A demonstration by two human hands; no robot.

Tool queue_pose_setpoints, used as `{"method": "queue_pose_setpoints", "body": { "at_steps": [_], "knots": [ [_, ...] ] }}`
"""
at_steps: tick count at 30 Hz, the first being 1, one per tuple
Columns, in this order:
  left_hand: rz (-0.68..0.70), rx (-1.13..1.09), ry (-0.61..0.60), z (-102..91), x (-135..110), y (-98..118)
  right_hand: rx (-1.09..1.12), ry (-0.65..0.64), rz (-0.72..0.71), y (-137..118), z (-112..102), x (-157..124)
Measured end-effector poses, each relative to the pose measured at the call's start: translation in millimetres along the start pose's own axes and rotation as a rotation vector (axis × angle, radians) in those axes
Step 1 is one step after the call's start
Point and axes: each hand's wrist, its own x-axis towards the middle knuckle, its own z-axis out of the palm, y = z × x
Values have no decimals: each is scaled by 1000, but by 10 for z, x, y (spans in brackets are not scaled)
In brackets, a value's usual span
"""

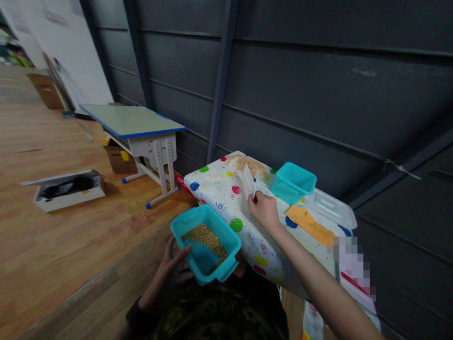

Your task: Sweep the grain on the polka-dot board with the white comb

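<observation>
My left hand [173,267] grips a turquoise plastic container [201,257] by its side, thumb over the rim. The container is tilted in front of the table edge, with pale yellow-brown beans [205,236] gathered along one side of its floor. My right hand [265,212] is closed around the lower end of a thin white plastic piece [248,183], which stands upright over the table. Just beyond its tip lies a spread of small tan grains [251,165] on the tablecloth. To the right of that hand stands a second turquoise container [287,191].
A dotted cloth covers the table [217,186], set against a dark panelled wall [300,89]. A clear lid [332,208] and an orange cloth [311,226] lie at its right. Leftward are a school desk [134,120], a white box [71,193] and a cardboard box [118,158].
</observation>
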Motion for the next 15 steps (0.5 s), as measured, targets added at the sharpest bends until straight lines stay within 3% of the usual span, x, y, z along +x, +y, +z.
{"method": "queue_pose_setpoints", "body": {
  "at_steps": [10,15],
  "knots": [
    [-5,-33,44,-68,-2,28,-30,-95,-47,-701,264,294],
    [-11,-60,58,-45,7,6,-18,-127,-28,-918,360,396]
  ]
}}
